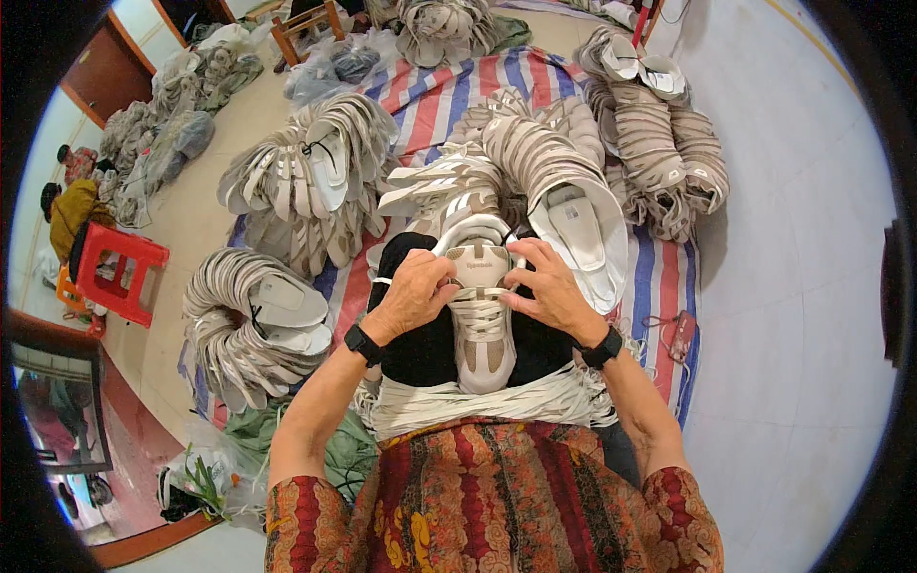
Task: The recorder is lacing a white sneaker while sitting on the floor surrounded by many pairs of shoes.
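A beige and white sneaker upper (pixel 484 355) lies over my lap, toe toward me, with pale shoelaces (pixel 480 315) crossing below its tongue (pixel 479 267). My left hand (pixel 415 294) is closed at the left eyelet edge, thumb and fingers pinching the lace there. On the opposite edge, my right hand (pixel 554 294) pinches the lace near the top eyelets between thumb and forefinger. The fingertips partly hide the lace ends. Across my lap, just below the toe, rests a thick bundle of loose white laces (pixel 430 409).
Nested shoe uppers (pixel 573 215) lie just ahead, with further bundles (pixel 253 320) at left and stacks (pixel 659 143) at far right. A striped sheet (pixel 430 105) covers the floor. A red stool (pixel 119 272) and a person in a yellow-brown top (pixel 76 220) are far left.
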Tool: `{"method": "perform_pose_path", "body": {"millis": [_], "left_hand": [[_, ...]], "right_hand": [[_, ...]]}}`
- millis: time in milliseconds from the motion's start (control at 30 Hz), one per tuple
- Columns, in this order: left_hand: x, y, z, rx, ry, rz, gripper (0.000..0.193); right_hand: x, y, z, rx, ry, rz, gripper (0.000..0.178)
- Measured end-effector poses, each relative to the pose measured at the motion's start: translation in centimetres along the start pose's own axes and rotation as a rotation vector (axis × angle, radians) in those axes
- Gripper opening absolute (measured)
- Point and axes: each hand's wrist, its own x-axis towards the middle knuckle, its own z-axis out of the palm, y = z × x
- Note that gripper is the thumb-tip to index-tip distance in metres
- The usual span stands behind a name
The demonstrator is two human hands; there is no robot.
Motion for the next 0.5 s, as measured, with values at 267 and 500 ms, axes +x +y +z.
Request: {"method": "perform_pose_path", "body": {"millis": [267,500], "left_hand": [[0.3,1.1,0.2,0.041,-0.071,0.117,0.013],[0.0,0.4,0.5,0.071,-0.049,0.110,0.011]], "right_hand": [[-0.8,-1.9,0.9,0.031,0.099,-0.001,0.024],[0.0,-1.8,-0.1,-0.194,-0.149,-0.049,0.028]]}}
